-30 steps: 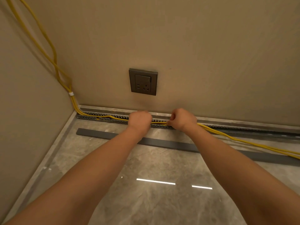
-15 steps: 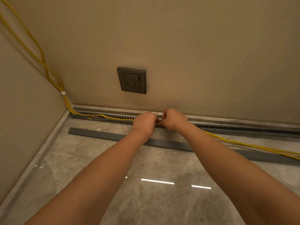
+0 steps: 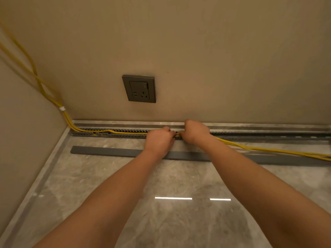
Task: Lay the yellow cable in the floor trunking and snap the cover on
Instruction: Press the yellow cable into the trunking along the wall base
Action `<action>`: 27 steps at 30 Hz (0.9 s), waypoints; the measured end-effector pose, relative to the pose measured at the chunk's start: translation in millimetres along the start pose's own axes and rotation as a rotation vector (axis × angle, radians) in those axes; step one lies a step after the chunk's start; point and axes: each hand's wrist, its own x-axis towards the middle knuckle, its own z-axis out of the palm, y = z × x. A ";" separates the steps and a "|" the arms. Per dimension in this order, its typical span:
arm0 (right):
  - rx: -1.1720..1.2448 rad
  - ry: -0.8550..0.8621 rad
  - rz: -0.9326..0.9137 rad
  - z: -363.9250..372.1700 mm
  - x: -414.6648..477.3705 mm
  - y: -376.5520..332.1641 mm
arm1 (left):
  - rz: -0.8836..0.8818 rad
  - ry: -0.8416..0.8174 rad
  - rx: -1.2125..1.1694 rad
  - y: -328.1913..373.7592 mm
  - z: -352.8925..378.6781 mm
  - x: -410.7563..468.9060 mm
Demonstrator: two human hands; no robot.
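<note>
A yellow cable [image 3: 125, 132] comes down the left wall corner and lies inside the slotted grey floor trunking [image 3: 259, 136] along the base of the wall. My left hand [image 3: 158, 139] and my right hand [image 3: 196, 130] are fists side by side over the trunking, both gripping the cable. To the right of my right hand the cable leaves the trunking and trails loose across the floor [image 3: 268, 149]. The flat grey cover strip [image 3: 107, 151] lies on the floor, parallel to the trunking and a little nearer to me.
A dark wall socket [image 3: 139, 88] sits above the trunking. A white tie [image 3: 62, 109] binds the cable strands at the left corner. The floor is glossy grey marble tile [image 3: 170, 221], with a wall close on the left.
My hands have come together from a gap of about a hand's width and now nearly touch on the cable. The camera view shifted slightly.
</note>
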 end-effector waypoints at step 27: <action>0.251 -0.035 0.043 -26.4 -24.2 67.0 | -0.207 -0.255 0.143 45.9 -27.2 28.3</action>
